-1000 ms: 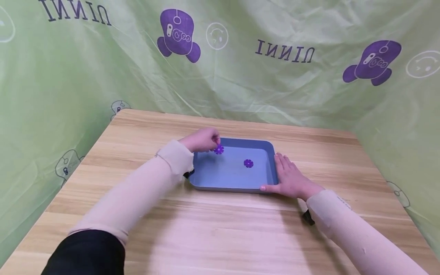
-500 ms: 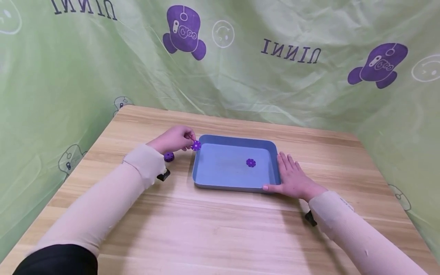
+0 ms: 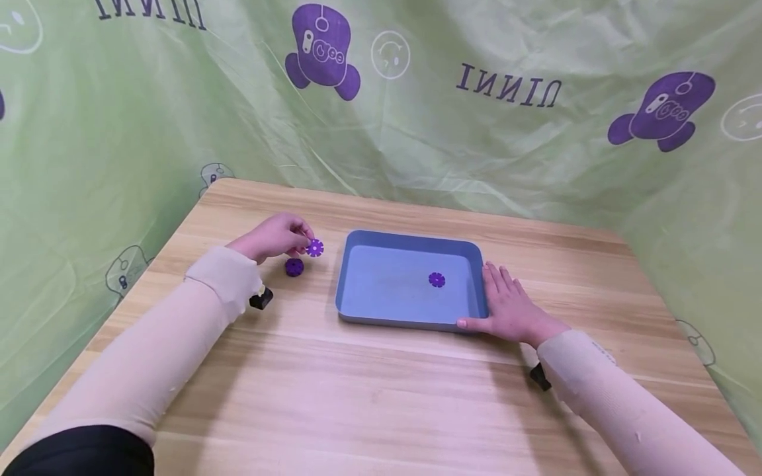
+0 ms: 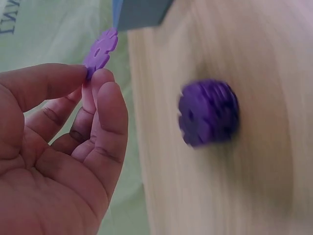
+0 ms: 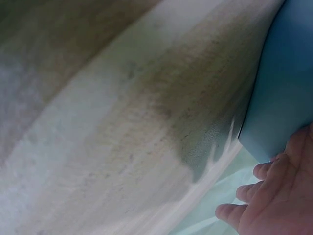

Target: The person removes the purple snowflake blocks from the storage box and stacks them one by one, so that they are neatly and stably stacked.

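Note:
Between thumb and fingertips, my left hand [image 3: 274, 237] pinches a purple snowflake disc [image 3: 315, 248] by its edge, raised above the table left of the tray. Close below that hand stands a stack of purple snowflake discs [image 3: 294, 267]; the left wrist view shows the stack [image 4: 208, 113] from the side, several discs thick. Another purple snowflake disc [image 3: 437, 279] lies inside the blue tray [image 3: 411, 318], right of its middle. With fingers straight, my right hand [image 3: 512, 309] rests against the tray's right wall, its thumb at the near right corner.
The wooden table [image 3: 381, 396] runs out to a green printed curtain [image 3: 417, 152] at the back and both sides. A small black block [image 3: 260, 299] is at the left cuff, another black piece [image 3: 540, 377] below the right cuff.
My left hand has moved left from over the tray to beside the stack, carrying the pinched snowflake disc. The stack has come into sight. The right hand stays against the tray.

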`<state>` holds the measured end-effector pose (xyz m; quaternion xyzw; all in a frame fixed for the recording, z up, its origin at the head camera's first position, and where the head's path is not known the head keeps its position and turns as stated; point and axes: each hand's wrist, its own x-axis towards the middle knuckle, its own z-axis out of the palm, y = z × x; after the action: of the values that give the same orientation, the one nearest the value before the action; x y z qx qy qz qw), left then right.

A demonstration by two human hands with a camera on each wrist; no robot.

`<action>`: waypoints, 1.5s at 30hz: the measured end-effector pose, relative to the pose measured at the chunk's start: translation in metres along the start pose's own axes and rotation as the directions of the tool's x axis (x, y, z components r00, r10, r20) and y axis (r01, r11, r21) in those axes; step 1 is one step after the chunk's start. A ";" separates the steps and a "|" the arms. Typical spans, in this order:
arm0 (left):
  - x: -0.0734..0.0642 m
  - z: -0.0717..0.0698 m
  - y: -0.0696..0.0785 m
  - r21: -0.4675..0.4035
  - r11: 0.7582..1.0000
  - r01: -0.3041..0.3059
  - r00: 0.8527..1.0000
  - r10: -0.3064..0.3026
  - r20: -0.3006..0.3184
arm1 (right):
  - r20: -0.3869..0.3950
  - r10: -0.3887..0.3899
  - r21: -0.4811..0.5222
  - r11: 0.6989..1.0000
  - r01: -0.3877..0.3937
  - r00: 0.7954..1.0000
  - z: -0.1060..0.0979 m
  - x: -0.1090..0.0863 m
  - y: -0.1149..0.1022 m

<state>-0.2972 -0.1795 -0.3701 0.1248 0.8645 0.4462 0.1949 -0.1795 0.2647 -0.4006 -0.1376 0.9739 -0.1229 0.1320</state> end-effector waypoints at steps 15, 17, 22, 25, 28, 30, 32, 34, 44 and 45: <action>-0.013 -0.019 -0.026 0.016 0.996 0.093 0.995 -0.093 0.026 | 0.014 0.003 0.017 1.000 -0.003 1.000 -0.001 -0.001 0.001; -0.014 -0.020 -0.028 0.021 0.995 0.099 0.994 -0.099 0.036 | 0.016 0.003 0.018 1.000 -0.003 1.000 -0.001 0.000 0.001; -0.016 -0.019 -0.031 0.027 0.995 0.099 0.993 -0.100 0.055 | 0.016 0.004 0.018 1.000 -0.004 1.000 -0.001 0.000 0.000; -0.016 -0.018 -0.032 0.035 0.994 0.102 0.993 -0.104 0.054 | 0.011 0.002 0.013 1.000 -0.002 1.000 -0.001 0.001 0.000; -0.016 -0.018 -0.031 0.036 0.994 0.105 0.992 -0.107 0.063 | 0.008 0.005 0.005 1.000 -0.005 1.000 -0.001 0.001 0.001; -0.017 -0.017 -0.030 0.032 0.993 0.111 0.991 -0.113 0.066 | 0.008 0.005 0.009 1.000 -0.005 1.000 -0.001 0.001 0.001; -0.017 -0.016 -0.030 0.028 0.993 0.111 0.991 -0.113 0.071 | 0.010 0.006 0.015 1.000 -0.006 1.000 -0.001 0.001 0.001; -0.017 -0.016 -0.029 0.030 0.994 0.109 0.991 -0.111 0.070 | 0.010 0.004 0.024 1.000 -0.004 1.000 -0.001 0.001 0.001; -0.013 -0.015 -0.033 -0.019 0.989 0.148 0.987 -0.146 0.071 | 0.013 0.011 0.026 1.000 -0.011 1.000 -0.002 0.000 0.000; -0.013 -0.015 -0.033 -0.024 0.989 0.149 0.987 -0.147 0.070 | 0.013 0.013 0.026 1.000 -0.013 1.000 -0.002 0.000 0.000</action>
<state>-0.2939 -0.2148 -0.3865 0.0725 0.8576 0.4387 0.2586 -0.1799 0.2652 -0.3989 -0.1305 0.9722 -0.1339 0.1410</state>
